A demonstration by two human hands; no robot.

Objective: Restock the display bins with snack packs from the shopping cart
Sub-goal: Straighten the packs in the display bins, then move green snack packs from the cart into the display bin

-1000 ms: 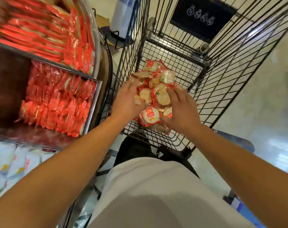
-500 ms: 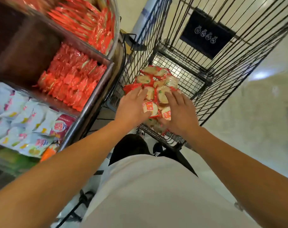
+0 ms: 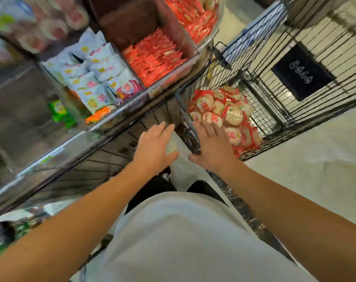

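Observation:
A heap of red snack packs [image 3: 227, 111] with round pale crackers lies in the near corner of the black wire shopping cart [image 3: 274, 82]. My right hand [image 3: 212, 148] hovers flat by the cart's near corner, fingers straight, fingertips at the edge of the heap. My left hand [image 3: 153, 148] is flat too, left of the cart and below the display's rim, holding nothing. The display bin of red packs [image 3: 154, 58] is up and to the left, partly filled, with bare brown wall behind.
A bin of white packs [image 3: 91, 76] adjoins the red one on the left. A higher round bin [image 3: 193, 15] holds more red packs. The display's metal rim [image 3: 116, 117] runs diagonally. A black sign [image 3: 302, 73] hangs on the cart. Pale floor lies to the right.
Both hands have come off the heap in the cart and drawn back toward me, flat and empty. The view has swung left toward the display bins.

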